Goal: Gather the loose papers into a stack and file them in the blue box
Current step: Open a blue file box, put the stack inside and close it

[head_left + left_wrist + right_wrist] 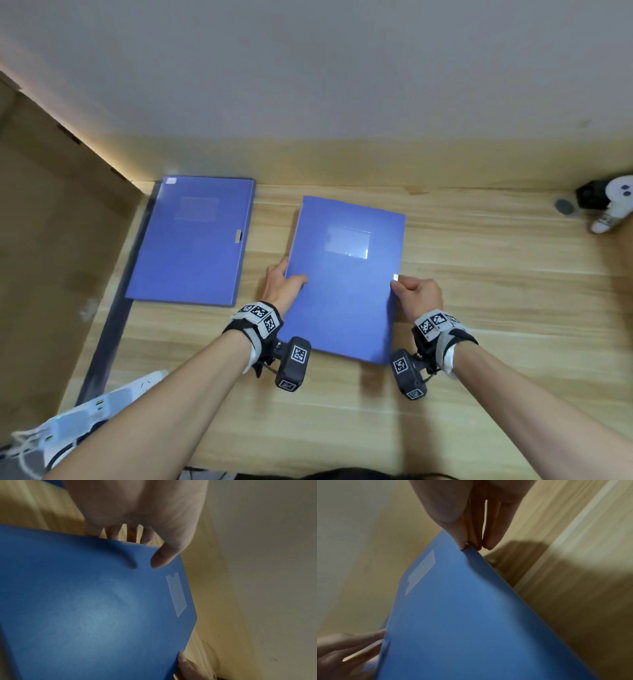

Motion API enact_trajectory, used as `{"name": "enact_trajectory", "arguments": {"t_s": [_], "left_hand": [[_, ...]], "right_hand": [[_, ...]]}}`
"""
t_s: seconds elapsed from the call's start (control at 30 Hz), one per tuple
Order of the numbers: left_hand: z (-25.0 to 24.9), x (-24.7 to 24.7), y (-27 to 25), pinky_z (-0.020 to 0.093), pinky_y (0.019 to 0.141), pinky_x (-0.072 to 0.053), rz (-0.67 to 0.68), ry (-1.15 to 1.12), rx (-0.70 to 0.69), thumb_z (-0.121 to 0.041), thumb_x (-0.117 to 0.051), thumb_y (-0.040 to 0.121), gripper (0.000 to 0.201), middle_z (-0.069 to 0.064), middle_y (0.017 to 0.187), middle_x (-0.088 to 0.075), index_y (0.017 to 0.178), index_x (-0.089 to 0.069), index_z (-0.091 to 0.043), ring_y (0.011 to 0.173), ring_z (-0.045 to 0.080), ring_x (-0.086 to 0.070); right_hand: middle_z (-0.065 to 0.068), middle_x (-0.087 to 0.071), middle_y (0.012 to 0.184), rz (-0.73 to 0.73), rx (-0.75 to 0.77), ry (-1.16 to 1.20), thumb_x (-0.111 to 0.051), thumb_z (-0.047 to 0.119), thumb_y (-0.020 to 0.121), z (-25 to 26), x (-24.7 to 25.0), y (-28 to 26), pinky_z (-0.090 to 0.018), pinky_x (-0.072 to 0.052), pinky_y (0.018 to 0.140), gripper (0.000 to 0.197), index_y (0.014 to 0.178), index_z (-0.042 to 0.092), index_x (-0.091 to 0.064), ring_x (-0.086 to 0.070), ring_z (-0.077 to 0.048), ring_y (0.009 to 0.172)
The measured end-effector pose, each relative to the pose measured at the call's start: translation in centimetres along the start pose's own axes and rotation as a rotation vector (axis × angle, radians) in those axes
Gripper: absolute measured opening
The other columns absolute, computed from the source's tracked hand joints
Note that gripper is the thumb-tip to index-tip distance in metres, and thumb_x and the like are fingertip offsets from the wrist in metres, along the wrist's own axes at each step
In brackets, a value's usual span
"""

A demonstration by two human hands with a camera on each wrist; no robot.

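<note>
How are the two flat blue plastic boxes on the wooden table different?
The blue plastic box in the middle is gripped at its side edges by the left hand and right hand; the blue plastic box on the left lies untouched. The middle one sits nearer the person, the left one by the table edge. Both are blue, flat, closed, with a clear label pocket.

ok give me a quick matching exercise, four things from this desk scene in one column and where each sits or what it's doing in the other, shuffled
Things:
1. left hand
2. right hand
3. second blue box
4. white toy

States or places:
A. lies flat at the desk's left end, untouched
B. pinches the right edge of the held blue box
C. far right corner of the desk
D. thumb on top of the held box, fingers under its left edge

Pairs: 1-D, 2-B, 3-A, 4-C
</note>
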State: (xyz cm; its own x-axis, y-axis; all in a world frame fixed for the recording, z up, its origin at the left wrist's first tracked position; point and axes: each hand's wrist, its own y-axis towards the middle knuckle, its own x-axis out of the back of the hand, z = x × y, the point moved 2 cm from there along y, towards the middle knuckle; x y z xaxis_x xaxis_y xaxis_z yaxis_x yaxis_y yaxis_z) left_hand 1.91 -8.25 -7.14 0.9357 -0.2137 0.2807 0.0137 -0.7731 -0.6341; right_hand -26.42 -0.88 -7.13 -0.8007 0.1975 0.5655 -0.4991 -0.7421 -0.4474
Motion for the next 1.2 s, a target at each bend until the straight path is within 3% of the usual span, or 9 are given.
{"name": "enact_trajectory", "arguments": {"t_s": [0.17,0.3,0.53,0.63,0.77,0.87,1.03,1.13,1.2], "left_hand": [[-3.6,5.7,-1.1,0.050,0.086,-0.058,-0.042,-0.051,-0.041,-0.034,-0.060,0.062,0.064,0.000,0.124,-0.063,0.126,-0.060,-0.035,0.102,0.030,-0.068],[-5.1,10.5,-0.9,0.041,0.096,-0.050,-0.110,-0.081,-0.058,-0.025,-0.058,0.078,0.064,0.002,0.134,-0.039,0.142,-0.049,-0.024,0.114,0.025,-0.056],[-2.7,20.3,3.1,0.047,0.091,-0.056,-0.161,-0.133,-0.064,-0.041,-0.060,0.056,0.072,0.005,0.136,-0.048,0.128,-0.060,-0.031,0.108,0.027,-0.064],[0.1,24.6,6.0,0.047,0.091,-0.056,-0.189,-0.143,-0.008,-0.042,-0.062,0.058,0.082,-0.001,0.142,-0.047,0.138,-0.050,-0.031,0.116,0.027,-0.061],[2.3,28.9,8.2,0.046,0.084,-0.059,-0.254,-0.124,0.031,-0.041,-0.061,0.057,0.075,0.001,0.137,-0.056,0.131,-0.056,-0.032,0.108,0.028,-0.066],[1.2,30.3,7.5,0.042,0.078,-0.060,-0.262,-0.091,0.021,-0.025,-0.058,0.068,0.047,0.003,0.122,-0.063,0.114,-0.064,-0.031,0.095,0.029,-0.069],[1.3,31.1,8.7,0.039,0.080,-0.060,-0.245,-0.072,0.025,-0.018,-0.059,0.076,0.058,-0.004,0.123,-0.067,0.133,-0.054,-0.028,0.091,0.020,-0.068],[1.3,31.0,9.5,0.025,0.065,-0.053,-0.279,-0.029,0.013,-0.008,-0.057,0.088,0.067,-0.009,0.126,-0.057,0.149,-0.037,-0.025,0.080,0.010,-0.061],[1.6,30.8,9.7,0.029,0.080,-0.054,-0.279,-0.010,0.015,-0.009,-0.059,0.092,0.070,-0.009,0.132,-0.053,0.153,-0.029,-0.023,0.100,0.017,-0.061]], "right_hand": [[0.002,-0.077,0.097,0.024,0.018,0.245,-0.074,0.039,0.068,4.0,-3.9,0.7,-0.040,-0.054,0.095,0.025,0.092,0.030,-0.077,-0.072,-0.015,0.095],[0.000,-0.077,0.094,0.004,0.083,0.302,-0.074,0.025,0.075,8.3,-7.7,0.7,-0.041,-0.055,0.093,0.020,0.094,0.019,-0.076,-0.072,-0.017,0.091],[-0.005,-0.076,0.101,0.064,0.123,0.325,-0.070,0.017,0.079,14.3,-16.6,-0.9,-0.041,-0.053,0.097,0.022,0.098,0.008,-0.077,-0.071,-0.021,0.098],[-0.001,-0.076,0.102,0.127,0.129,0.328,-0.066,0.013,0.081,16.1,-21.0,-1.8,-0.040,-0.053,0.098,0.021,0.098,0.012,-0.077,-0.071,-0.019,0.099],[0.005,-0.074,0.098,0.199,0.159,0.299,-0.062,0.007,0.085,18.0,-25.6,-2.9,-0.039,-0.054,0.095,0.016,0.088,0.011,-0.078,-0.068,-0.013,0.088],[0.006,-0.073,0.101,0.203,0.181,0.222,-0.060,0.009,0.087,19.0,-27.7,-3.0,-0.029,-0.052,0.093,0.022,0.100,0.013,-0.077,-0.062,-0.009,0.087],[0.015,-0.068,0.116,0.216,0.223,0.118,-0.058,0.010,0.086,20.3,-29.0,-2.5,0.004,-0.038,0.068,0.024,0.100,0.016,-0.076,-0.063,-0.006,0.098],[0.012,-0.072,0.107,0.204,0.204,0.086,-0.058,0.013,0.086,20.6,-28.9,-2.5,-0.008,-0.042,0.073,0.029,0.107,0.024,-0.075,-0.065,-0.008,0.096],[0.011,-0.073,0.102,0.190,0.191,0.081,-0.058,0.014,0.086,20.4,-28.8,-2.6,-0.017,-0.045,0.080,0.032,0.110,0.027,-0.074,-0.065,-0.010,0.093]]}}
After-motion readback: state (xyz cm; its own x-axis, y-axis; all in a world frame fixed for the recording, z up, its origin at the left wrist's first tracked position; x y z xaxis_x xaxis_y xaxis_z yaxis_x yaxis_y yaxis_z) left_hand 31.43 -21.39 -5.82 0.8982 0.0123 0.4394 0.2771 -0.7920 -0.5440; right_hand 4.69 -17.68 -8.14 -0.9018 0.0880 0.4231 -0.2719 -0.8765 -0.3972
